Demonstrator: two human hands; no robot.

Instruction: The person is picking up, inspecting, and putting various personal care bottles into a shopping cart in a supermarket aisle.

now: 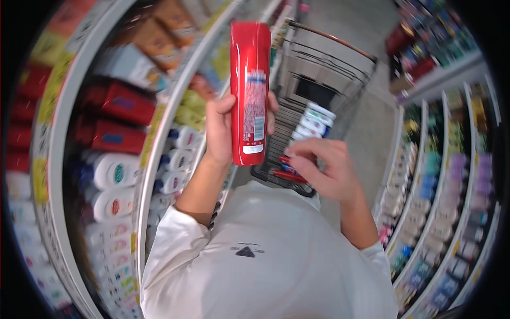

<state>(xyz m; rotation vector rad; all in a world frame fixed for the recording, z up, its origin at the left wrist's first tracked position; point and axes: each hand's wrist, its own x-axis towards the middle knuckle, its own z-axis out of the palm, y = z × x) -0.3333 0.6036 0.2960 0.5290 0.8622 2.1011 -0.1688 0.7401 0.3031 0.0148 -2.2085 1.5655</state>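
Observation:
My left hand is wrapped round a red bottle, thumb on one side and fingertips showing on the other. The bottle is held upright in front of me, its printed back label and barcode facing me. My right hand hovers lower and to the right, above the near end of a shopping cart. Its fingers are loosely bent, with the thumb a little apart and no held thing visible. Red packages lie in the cart just below that hand. Beyond them sit white containers.
Shelving rises close on my left with white bottles and red packs. To the right, another shelf unit carries rows of small bottles. A grey floor runs between cart and right shelf.

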